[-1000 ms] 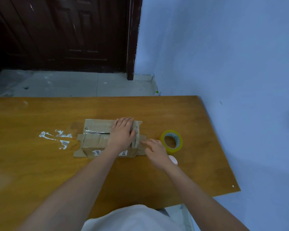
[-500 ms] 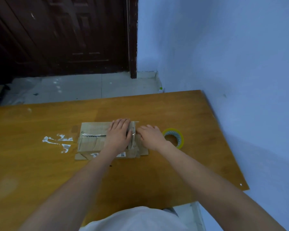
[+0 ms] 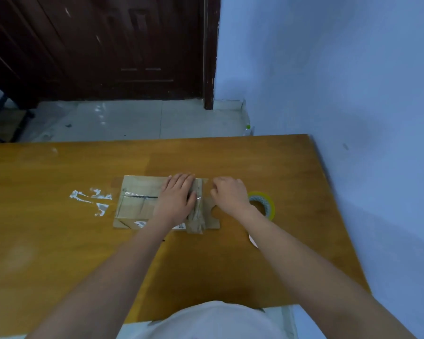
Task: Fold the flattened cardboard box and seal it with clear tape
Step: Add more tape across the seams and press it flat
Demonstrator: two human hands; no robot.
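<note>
The wooden table (image 3: 59, 241) carries everything, and the cardboard box (image 3: 137, 204) sits near its middle, a little toward the far edge. The box looks mostly formed: it stands as a low block with its top flaps closed, a strip of clear tape (image 3: 140, 196) running along the top seam and more wrinkled tape wrapped over its right end. What seems left is the right end, where a notched flap (image 3: 212, 216) lies flat on the table, not yet folded up or taped; whether the left end is sealed cannot be told, though a bit of cardboard pokes out at its base. The left hand (image 3: 178, 200) lies flat on the top of the box with fingers straight and together, pressing it down. The right hand (image 3: 228, 194) hovers at the right end above the loose flap with its fingers curled; whether it pinches a tape end or the flap's edge cannot be told. Just beside that hand, partly hidden by the wrist, lies the yellow-cored tape roll (image 3: 267, 204), within easy reach. Left of the box, shreds of tape residue (image 3: 91, 198) cling to the wood, and a small white object (image 3: 253, 239) peeks out under the right forearm. Nothing blocks the flap itself.
</note>
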